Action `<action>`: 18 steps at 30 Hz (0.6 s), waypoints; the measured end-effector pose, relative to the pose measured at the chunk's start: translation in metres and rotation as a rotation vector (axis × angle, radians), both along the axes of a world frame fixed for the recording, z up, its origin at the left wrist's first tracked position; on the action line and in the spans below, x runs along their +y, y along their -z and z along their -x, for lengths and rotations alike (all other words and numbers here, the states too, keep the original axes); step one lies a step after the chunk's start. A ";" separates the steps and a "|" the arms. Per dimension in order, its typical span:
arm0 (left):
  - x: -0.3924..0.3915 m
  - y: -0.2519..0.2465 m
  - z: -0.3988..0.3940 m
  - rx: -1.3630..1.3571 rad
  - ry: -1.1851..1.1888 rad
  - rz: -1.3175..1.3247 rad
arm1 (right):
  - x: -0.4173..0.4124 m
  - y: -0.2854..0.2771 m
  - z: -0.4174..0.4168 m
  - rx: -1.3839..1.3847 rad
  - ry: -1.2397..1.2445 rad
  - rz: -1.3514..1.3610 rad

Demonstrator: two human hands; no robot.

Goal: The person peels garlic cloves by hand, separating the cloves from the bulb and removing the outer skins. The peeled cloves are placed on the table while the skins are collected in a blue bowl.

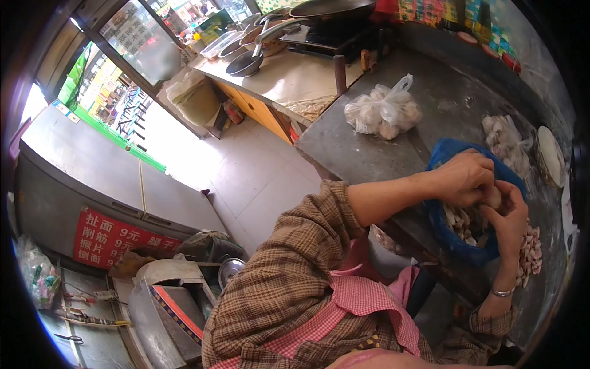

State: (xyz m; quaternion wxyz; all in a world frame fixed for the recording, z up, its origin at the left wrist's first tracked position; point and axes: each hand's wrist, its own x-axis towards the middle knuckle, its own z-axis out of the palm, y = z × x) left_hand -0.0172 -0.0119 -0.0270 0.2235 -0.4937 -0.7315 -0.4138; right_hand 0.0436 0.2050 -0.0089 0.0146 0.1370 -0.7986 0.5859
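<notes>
My left hand [463, 177] reaches in over a blue plastic bag [440, 154], its fingertips pinching at a pale garlic bulb [494, 198]. The same bulb rests between the thumb and fingers of my right hand [511, 214], which has a metal bracelet at the wrist. Beneath both hands the bag stands open, with garlic skins and stalk bits [465, 226] inside. Separated pinkish garlic cloves [530, 253] lie in a pile on the dark worktop, right of the bag. Part of the bulb is covered by the fingers.
On the worktop [364, 159] are a tied clear bag of garlic bulbs [385, 110], a second garlic bag [507, 143] and a pale oval object [550, 156] near the wall. Bottles stand along the back. Beyond are a cooker with a wok [332, 8] and bowls [244, 64] on a counter.
</notes>
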 end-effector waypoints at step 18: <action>-0.004 -0.012 -0.004 0.079 0.151 0.006 | 0.030 -0.001 0.013 0.012 0.104 0.242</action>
